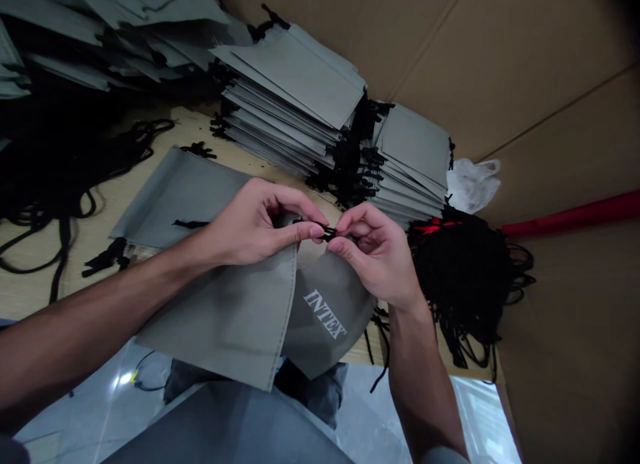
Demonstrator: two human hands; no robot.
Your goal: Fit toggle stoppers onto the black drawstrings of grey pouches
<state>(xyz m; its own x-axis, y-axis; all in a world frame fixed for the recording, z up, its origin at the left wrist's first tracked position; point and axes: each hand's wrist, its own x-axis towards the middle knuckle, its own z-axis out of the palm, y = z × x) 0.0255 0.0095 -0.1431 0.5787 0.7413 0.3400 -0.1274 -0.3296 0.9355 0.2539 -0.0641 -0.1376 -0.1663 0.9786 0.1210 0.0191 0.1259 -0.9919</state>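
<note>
My left hand (273, 224) and my right hand (373, 247) meet over the table, thumbs and forefingers pinched on a short piece of black cord (329, 234) between them. Below the cord hangs a grey drawstring bag (323, 317) with white INTEX lettering, partly covered by my right hand. Another grey fabric panel (225, 317) with a stitched edge lies under my left hand and juts past the table's front edge; I cannot tell whether it joins the lettered one. Behind my left wrist rests a flat grey bag (185, 184) with black cord ends.
Two neat stacks of grey bags (300, 77) (415, 144) stand at the back against a cardboard wall (575, 284). Black cords pile up at the right (465, 284) and left (65, 164). A loose heap of grey bags (150, 11) fills the far left. A clear plastic bag (473, 184) sits behind.
</note>
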